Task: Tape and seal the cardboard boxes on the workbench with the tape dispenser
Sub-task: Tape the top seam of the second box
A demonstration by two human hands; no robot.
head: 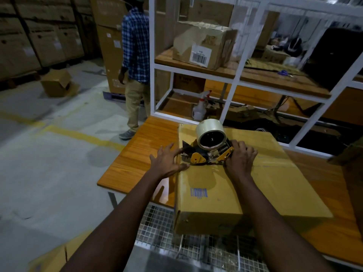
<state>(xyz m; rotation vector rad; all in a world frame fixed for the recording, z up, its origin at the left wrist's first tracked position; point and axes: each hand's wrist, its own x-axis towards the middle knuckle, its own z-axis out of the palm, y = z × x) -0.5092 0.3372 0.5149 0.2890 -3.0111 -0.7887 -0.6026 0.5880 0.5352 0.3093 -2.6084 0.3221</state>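
Note:
A flat cardboard box [265, 173] with a blue barcode label lies on the orange wooden workbench [141, 154]. On its top, near the left edge, sits a yellow and black tape dispenser [206, 154] carrying a roll of clear tape [210, 128]. My right hand [240, 158] grips the dispenser's handle from the right. My left hand [169, 161] lies with spread fingers over the box's left edge, its fingertips at the dispenser's front end. A shiny strip of tape runs down the box towards me.
A person in a checked shirt [135, 46] stands at the bench's far left corner. White shelving [235, 79] behind holds a torn box [204, 46], a spray bottle [201, 107] and scissors. A wire mesh panel [157, 232] lies below the bench's front edge.

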